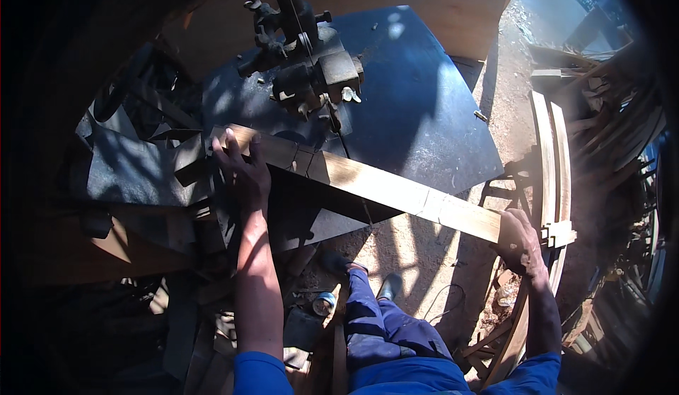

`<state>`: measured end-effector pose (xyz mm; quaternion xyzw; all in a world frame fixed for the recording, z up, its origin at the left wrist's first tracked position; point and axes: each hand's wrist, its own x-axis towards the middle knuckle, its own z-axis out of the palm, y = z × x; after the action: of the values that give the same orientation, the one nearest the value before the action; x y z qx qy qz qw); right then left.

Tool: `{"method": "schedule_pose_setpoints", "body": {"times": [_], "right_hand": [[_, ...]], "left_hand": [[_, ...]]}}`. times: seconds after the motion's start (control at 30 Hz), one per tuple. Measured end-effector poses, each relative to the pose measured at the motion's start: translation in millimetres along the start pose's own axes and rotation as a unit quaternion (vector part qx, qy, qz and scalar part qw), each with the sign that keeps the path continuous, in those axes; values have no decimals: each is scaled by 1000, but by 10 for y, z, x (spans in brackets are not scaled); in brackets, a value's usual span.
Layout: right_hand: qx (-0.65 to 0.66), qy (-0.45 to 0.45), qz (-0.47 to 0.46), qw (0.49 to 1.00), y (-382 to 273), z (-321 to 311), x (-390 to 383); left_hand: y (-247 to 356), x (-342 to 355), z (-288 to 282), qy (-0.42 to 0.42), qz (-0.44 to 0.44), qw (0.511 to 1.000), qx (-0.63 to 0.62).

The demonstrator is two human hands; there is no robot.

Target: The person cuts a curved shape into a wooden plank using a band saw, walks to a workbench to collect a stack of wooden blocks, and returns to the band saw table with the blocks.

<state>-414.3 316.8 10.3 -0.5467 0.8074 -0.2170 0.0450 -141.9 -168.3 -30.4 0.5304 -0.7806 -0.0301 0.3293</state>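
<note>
A long pale wooden board (382,188) with dark marks across it lies slanted over the dark metal table (442,126) of a saw machine. The saw's guide assembly (311,77) hangs above, its thin blade running down close to the board's far edge. My left hand (244,172) grips the board's left end, fingers over its top. My right hand (523,243) holds the right end, which sticks out past the table's edge.
Long curved wood strips (544,140) lean at the right beside heaped offcuts (615,98). Metal plates (138,169) and scrap sit at the left. A plywood panel (460,6) stands behind the table. A small round can (324,303) is near my feet on sawdust-covered ground (424,260).
</note>
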Motion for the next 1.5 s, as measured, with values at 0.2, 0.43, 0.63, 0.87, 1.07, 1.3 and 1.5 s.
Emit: {"method": "schedule_pose_setpoints", "body": {"times": [0.2, 0.43, 0.63, 0.87, 1.07, 1.3, 1.5], "right_hand": [[-55, 89, -79, 991, -664, 607, 436], [-28, 117, -88, 989, -940, 838, 818], [-31, 118, -110, 986, -773, 877, 957], [-61, 166, -119, 977, -831, 979, 1186], [-58, 175, -132, 974, -784, 1022, 1276], [-61, 189, -144, 970, -750, 1033, 1345], [-58, 189, -149, 969, -737, 1021, 1375]], "left_hand": [[3, -194, -129, -71, -108, 990, -63], [-11, -217, -27, -47, -18, 999, -11], [58, -6, 216, -6, 25, 998, -63], [65, 307, 392, -72, -16, 995, -69], [65, 431, 422, -104, -35, 988, -112], [105, 493, 432, -96, -20, 993, -58], [118, 504, 428, -127, -27, 990, -60]]}}
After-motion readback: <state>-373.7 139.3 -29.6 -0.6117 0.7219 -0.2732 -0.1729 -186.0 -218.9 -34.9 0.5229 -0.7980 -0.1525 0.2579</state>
